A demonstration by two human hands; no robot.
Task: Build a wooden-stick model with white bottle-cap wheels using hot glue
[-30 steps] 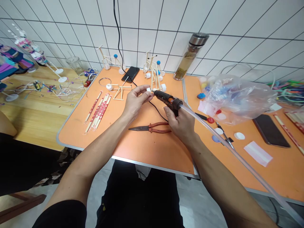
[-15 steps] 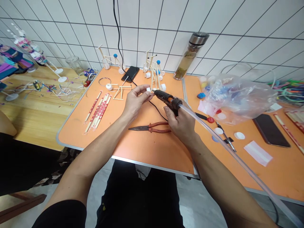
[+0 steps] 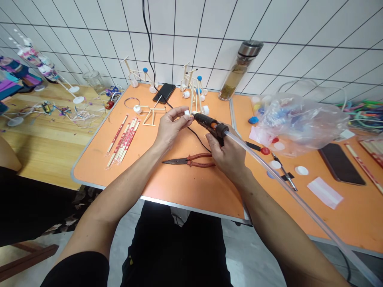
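Observation:
My left hand [image 3: 172,125] pinches a small white piece [image 3: 187,113], perhaps a bottle cap, between thumb and fingertips. In my right hand [image 3: 229,153] is a black hot glue gun [image 3: 208,121], its nozzle at the white piece. A long translucent glue stick [image 3: 278,175] runs out of the gun's back past my right forearm. Just behind the fingertips stands a stick frame [image 3: 196,95] with white wheels and blue balls; whether the held piece is joined to anything is hidden. Red-handled long-nose pliers [image 3: 188,160] lie beneath the glue gun, their grips partly hidden by my right hand.
Wrapped chopsticks [image 3: 127,139] and a flat stick frame [image 3: 149,113] lie to the left. A glass tea bottle [image 3: 239,71] stands by the wall. Rightward are a plastic bag [image 3: 302,123], a phone [image 3: 341,163] and white caps [image 3: 301,170]. Another person's arm [image 3: 8,157] shows at left.

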